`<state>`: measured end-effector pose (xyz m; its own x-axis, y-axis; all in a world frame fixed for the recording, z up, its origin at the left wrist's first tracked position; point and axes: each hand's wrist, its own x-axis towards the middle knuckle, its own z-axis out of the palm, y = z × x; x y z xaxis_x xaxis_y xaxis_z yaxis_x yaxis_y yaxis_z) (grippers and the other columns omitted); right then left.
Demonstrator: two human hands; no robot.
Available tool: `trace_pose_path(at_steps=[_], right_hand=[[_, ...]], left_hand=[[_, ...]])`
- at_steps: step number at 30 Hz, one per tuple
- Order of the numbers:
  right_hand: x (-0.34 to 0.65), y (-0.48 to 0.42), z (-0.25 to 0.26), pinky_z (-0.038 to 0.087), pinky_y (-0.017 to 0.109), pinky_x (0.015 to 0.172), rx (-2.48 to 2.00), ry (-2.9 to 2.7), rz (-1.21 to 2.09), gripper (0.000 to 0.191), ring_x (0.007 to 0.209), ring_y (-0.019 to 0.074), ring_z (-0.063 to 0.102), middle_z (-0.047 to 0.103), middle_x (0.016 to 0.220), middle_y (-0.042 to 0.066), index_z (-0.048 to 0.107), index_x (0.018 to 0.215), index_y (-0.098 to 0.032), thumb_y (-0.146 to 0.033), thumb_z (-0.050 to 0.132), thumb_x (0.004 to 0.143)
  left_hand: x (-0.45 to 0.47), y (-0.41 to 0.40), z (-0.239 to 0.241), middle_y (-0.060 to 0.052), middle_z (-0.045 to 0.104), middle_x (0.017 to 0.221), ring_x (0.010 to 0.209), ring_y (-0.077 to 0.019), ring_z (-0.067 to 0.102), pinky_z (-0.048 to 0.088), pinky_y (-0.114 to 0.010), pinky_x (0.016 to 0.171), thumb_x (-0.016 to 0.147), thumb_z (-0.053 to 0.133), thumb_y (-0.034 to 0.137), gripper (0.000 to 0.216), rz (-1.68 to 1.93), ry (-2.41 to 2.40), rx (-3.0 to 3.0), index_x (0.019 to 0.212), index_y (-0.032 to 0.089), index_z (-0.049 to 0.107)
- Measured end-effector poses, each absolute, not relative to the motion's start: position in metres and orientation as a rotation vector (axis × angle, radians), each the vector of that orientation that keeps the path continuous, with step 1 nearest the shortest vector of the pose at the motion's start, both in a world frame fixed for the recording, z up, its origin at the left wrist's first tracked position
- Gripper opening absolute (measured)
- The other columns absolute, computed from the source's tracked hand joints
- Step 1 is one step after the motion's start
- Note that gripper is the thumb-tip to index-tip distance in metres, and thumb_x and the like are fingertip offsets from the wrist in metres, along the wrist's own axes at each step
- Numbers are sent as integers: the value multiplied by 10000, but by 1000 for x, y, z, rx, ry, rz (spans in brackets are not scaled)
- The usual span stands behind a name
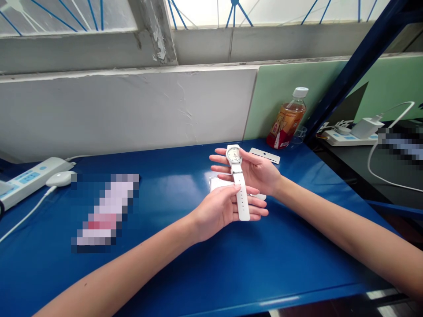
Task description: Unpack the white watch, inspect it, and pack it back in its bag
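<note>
A white wristwatch [234,155] with a round pale dial lies stretched out across both palms, above the blue table. My right hand [262,174] supports the watch case from below, its thumb pressing the edge of the case. Lower down, my left hand [216,211] has the strap with its row of holes between its thumb and the flat fingers underneath. Behind the hands, a white flat object [215,182] rests on the table, mostly covered, so its kind is unclear. Just past my right hand lies a flat white strip [265,155] with a small dark mark.
At the back right stands a drink bottle [287,121] with a white cap. A pixelated phone-like object [107,209] lies on the left of the blue table [185,281]. White power strips sit at the left [36,178] and right [350,137], with white cables.
</note>
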<state>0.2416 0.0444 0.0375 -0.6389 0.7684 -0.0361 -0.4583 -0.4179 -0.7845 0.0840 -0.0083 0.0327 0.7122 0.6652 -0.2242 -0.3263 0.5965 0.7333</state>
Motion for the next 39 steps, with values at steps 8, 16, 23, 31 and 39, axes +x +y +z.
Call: trace_pose_path(at_steps=[8,16,23,31,39], right_hand=[[241,44,38,435,391,1072,-493,-977,2101,472,1177,189,627,590,1404,51,554,1314,-200,-369,201,1052],[241,44,38,428,394,1076,-517,-988,2094,463,1161,191,637,601,1391,58,563,1305,-205,-367,215,1048],[240,43,37,443,387,1060,-462,-963,2136,463,1130,187,652,644,1330,52,574,1293,-201,-359,210,1054],[240,43,38,442,392,1060,-461,-954,2136,468,1126,188,652,648,1322,64,561,1311,-195,-357,206,1054],[240,43,38,472,374,1023,-410,-922,2164,467,1119,194,659,671,1283,59,569,1298,-179,-352,206,1061]], left_hand=[[84,-7,33,-191,728,995,903,-283,723,501,-451,911,970,481,298,306,604,535,720,1055,67,663],[84,-8,33,-196,725,1010,911,-286,722,495,-458,923,971,482,309,314,591,533,720,1060,69,664],[86,-7,33,-202,724,1006,903,-282,726,502,-455,922,991,423,284,338,586,519,713,1057,57,666],[84,-7,33,-203,725,1004,904,-285,727,502,-456,922,996,397,261,345,583,526,710,1052,52,665],[85,-6,30,-209,723,1009,910,-291,726,504,-459,917,997,401,267,346,588,524,709,1055,47,662]])
